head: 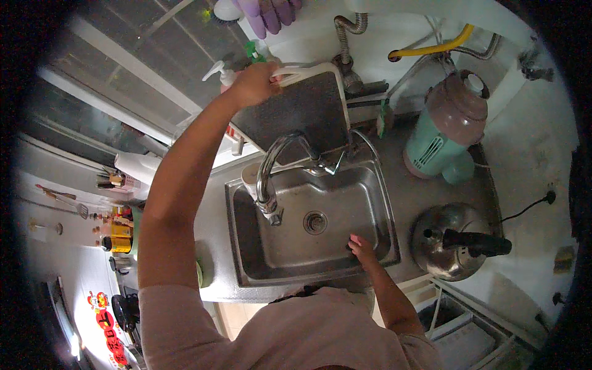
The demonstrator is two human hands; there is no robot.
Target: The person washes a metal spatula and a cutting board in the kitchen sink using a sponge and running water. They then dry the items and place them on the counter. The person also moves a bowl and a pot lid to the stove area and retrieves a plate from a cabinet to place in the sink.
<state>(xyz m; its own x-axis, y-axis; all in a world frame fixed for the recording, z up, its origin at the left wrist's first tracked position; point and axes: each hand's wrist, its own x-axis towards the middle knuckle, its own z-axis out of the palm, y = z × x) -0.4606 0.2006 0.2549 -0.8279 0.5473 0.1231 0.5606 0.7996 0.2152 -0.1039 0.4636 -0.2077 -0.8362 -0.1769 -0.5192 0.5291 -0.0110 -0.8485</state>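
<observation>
My left hand (256,85) reaches up past the faucet and grips the pale handle at the top corner of a cutting board (300,113). The board is dark-faced with a whitish rim and stands tilted behind the sink. Over the front right part of the stainless steel sink (286,249) is my right hand (363,252), its fingers curled; whether something small is in them cannot be made out. A chrome gooseneck faucet (266,180) arches over the basin, partly in front of the board. Beside the faucet's spout is a whitish cylinder (249,175), perhaps a water filter.
Right of the sink stand a green and brown thermos (439,125) and a steel kettle (448,249) with a black handle. Pump bottles (226,76) are by the window, with purple rubber gloves (270,16) above. Seasoning bottles (115,236) line the left counter.
</observation>
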